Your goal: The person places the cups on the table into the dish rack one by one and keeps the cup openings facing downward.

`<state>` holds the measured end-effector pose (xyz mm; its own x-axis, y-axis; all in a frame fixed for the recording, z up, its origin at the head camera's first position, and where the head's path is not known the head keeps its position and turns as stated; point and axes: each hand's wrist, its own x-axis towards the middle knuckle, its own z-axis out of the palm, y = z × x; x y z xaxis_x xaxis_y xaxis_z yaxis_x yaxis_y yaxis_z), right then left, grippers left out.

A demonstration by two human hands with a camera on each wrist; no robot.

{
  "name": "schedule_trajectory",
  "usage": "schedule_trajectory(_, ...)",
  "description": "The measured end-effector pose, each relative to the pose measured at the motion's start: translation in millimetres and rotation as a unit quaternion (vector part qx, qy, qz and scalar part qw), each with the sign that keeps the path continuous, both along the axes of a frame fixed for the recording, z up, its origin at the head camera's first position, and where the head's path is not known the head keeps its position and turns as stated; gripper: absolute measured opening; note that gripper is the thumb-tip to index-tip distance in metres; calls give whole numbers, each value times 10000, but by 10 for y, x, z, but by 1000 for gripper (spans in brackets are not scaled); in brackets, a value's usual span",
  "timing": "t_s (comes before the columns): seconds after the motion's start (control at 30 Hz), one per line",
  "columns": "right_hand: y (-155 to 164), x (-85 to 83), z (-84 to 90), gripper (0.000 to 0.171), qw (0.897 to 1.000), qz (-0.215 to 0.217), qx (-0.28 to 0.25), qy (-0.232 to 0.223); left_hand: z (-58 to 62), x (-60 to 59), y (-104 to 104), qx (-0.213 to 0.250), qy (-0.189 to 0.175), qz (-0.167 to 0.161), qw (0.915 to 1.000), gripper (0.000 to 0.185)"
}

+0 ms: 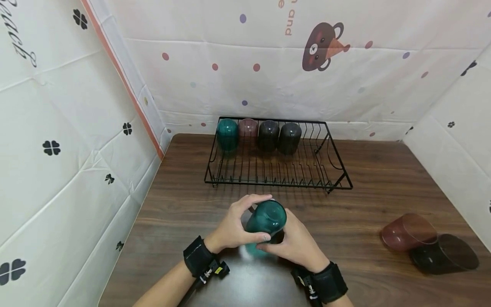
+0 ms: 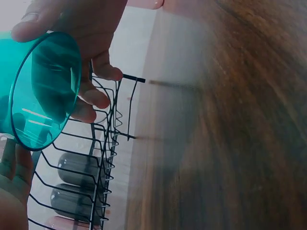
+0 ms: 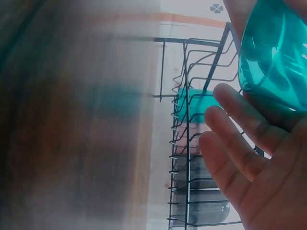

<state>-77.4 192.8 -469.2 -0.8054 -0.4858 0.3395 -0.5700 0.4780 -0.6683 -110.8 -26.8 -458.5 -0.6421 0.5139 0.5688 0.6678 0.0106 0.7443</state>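
Observation:
Both hands hold one teal glass (image 1: 270,217) over the table in front of the rack, its base turned up toward the head camera. My left hand (image 1: 238,222) grips it from the left, thumb on the near side and fingers round the far side. From the right, my right hand (image 1: 298,242) holds the lower part, its thumb across the near side. In the left wrist view the glass's open rim (image 2: 76,86) faces the camera. Three fingers of the right hand (image 3: 259,167) stretch out beside the glass in the right wrist view.
A black wire dish rack (image 1: 276,185) stands against the back sheet. In its back row, upside down, are a teal glass (image 1: 228,135), a pink glass (image 1: 248,128) and two dark grey glasses (image 1: 290,138). At right, a pink glass (image 1: 402,232) and a dark glass (image 1: 441,256) lie tilted on the wooden table.

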Motion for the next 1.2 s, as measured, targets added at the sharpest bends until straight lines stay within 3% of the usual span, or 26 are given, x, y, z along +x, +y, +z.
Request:
schedule_trajectory(0.27,-8,0,-8,86,9996,90,-122,-253,-35,12,5,-241,-48,109,9996,79)
schedule_trajectory(0.43,7,20,-7,80,9997,121,-67,-213,-21,32,-6,-245,-50,122,9996,79)
schedule_trajectory(0.57,28,27,10,87,10000,-1,-18,-64,10,14,-12,-173,72,121,9998,79)
schedule_trajectory(0.73,38,26,46,100,9999,-143,43,-43,87,-32,-30,-169,158,185,9996,78)
schedule_trajectory(0.97,43,-7,44,102,9999,-94,26,-92,190,-98,-78,-337,87,196,9992,76)
schedule_trajectory(1.2,43,16,26,89,9989,-364,228,-190,341,-215,-167,-516,214,173,9983,78)
